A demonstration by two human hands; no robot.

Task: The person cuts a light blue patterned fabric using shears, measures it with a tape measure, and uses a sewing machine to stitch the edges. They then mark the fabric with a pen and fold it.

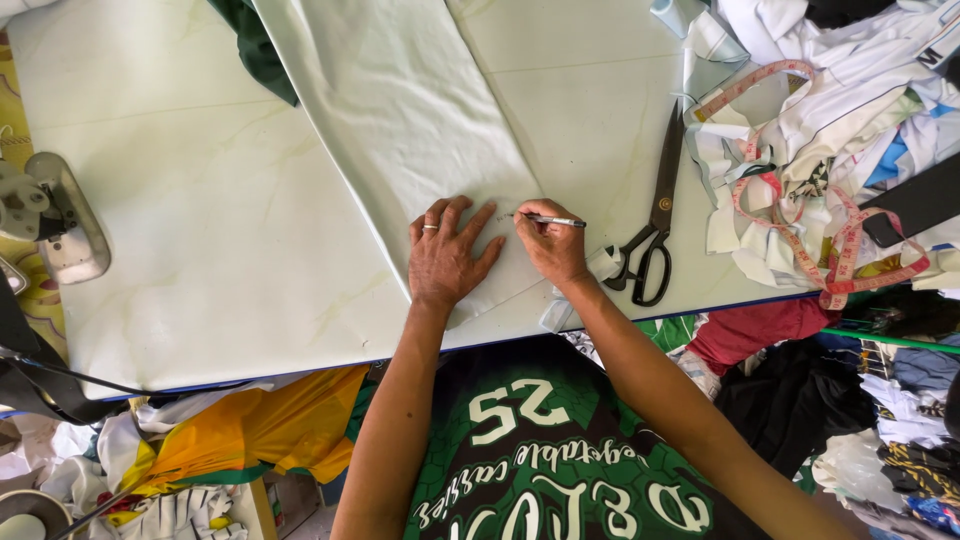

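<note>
counter (200, 230): pale marbled top filling most of the frame.
white fabric (400, 110): long strip running from top centre down to the near edge at lower centre.
scrap pile (840, 90): white cloth pieces at upper right, a pink measuring tape (850, 235) looped over them.
scissors (655, 215): black, lying right of centre, just beside the right hand.
left hand (445, 262): fingers spread, flat on the fabric.
right hand (552, 243): fingers closed around a pen.
pen (553, 221): slim, silver, tip on the fabric beside the left fingertips.
</note>
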